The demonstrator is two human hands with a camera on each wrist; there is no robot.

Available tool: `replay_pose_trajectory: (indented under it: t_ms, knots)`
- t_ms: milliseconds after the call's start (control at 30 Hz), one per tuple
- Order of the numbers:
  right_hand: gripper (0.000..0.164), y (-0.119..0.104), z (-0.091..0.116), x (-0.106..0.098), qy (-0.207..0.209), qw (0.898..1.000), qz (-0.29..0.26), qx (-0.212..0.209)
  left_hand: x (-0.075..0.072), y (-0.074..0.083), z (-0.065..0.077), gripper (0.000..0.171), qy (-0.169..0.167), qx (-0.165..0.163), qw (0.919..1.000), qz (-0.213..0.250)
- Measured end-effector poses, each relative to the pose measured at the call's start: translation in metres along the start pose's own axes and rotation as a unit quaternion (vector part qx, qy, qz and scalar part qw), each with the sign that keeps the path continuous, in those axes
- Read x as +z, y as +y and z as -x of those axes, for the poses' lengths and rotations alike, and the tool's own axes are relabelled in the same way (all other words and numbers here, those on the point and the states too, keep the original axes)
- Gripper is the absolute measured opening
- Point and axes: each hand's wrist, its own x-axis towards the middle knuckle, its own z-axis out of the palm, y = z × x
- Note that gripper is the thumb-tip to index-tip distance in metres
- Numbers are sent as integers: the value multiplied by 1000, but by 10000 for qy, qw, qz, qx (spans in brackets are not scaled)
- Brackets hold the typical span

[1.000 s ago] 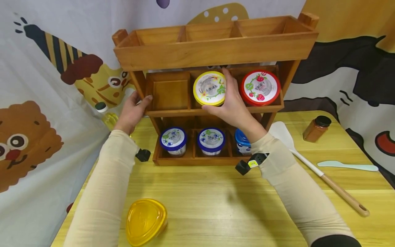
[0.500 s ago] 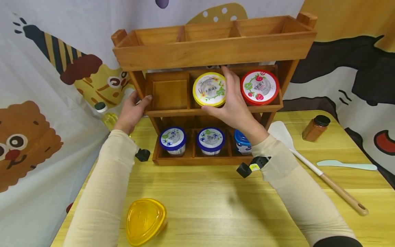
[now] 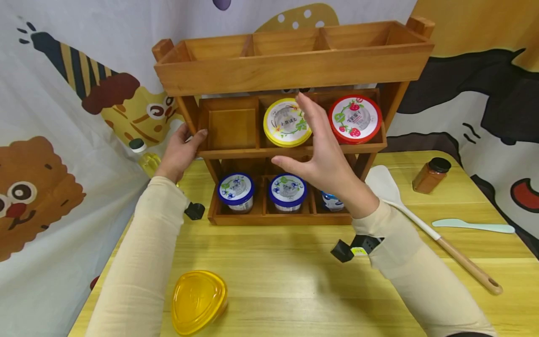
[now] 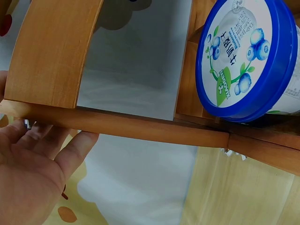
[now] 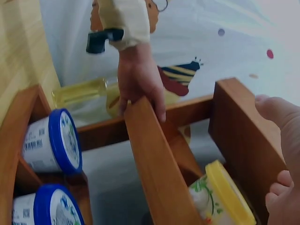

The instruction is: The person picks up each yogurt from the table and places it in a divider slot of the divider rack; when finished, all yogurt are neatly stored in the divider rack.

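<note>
A three-tier wooden shelf (image 3: 290, 75) stands at the back of the table. My left hand (image 3: 181, 152) grips its left side at the middle tier, thumb over the tray's end. In the middle compartment of that tier sits a yellow-lidded tub (image 3: 286, 122), tilted toward me. My right hand (image 3: 326, 161) hovers just in front of the tub, thumb and fingers spread, holding nothing. A red-lidded tub (image 3: 355, 120) fills the compartment to the right. On the bottom tier are two blue-lidded tubs (image 3: 236, 189) and a blue container (image 3: 332, 202), partly hidden behind my right hand.
A yellow triangular lidded box (image 3: 198, 302) is at the table's front left. An oil bottle (image 3: 147, 159) stands left of the shelf. To the right lie a spatula (image 3: 414, 222) and a pale green spreader knife (image 3: 471, 226), with a dark-capped jar (image 3: 431, 175) behind.
My right hand has let go of the yellow-lidded tub and drawn back toward me and down, fingers spreading. The tub stays in its compartment. My left hand has not moved.
</note>
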Motion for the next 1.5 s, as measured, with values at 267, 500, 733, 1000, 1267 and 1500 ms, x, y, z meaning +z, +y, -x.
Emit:
replay_pose_trajectory:
  t_ms: [267, 500, 733, 1000, 1267, 1500]
  knots:
    - [97, -18, 15, 12, -810, 9960, -355, -134, -1, -1, 2, 67, -26, 38, 10000, 55]
    - [101, -23, 30, 34, -1660, 9851, -440, -99, -1, -1, 2, 67, -4, 60, 10000, 69]
    - [102, -20, 54, 57, -2440, 9682, -486, 251, 0, -1, 2, 68, 23, 36, 10000, -22]
    - [104, -10, 85, 78, -3144, 9460, -462, 647, -1, -1, 1, 69, 12, -70, 9999, -88]
    - [111, -9, 106, 102, -3836, 9210, -470, 493, 1, 0, 0, 70, -3, -163, 9998, -89]
    - [113, -14, 121, 124, -4270, 9029, -497, 20, 2, 1, 1, 69, -21, -178, 9998, -13]
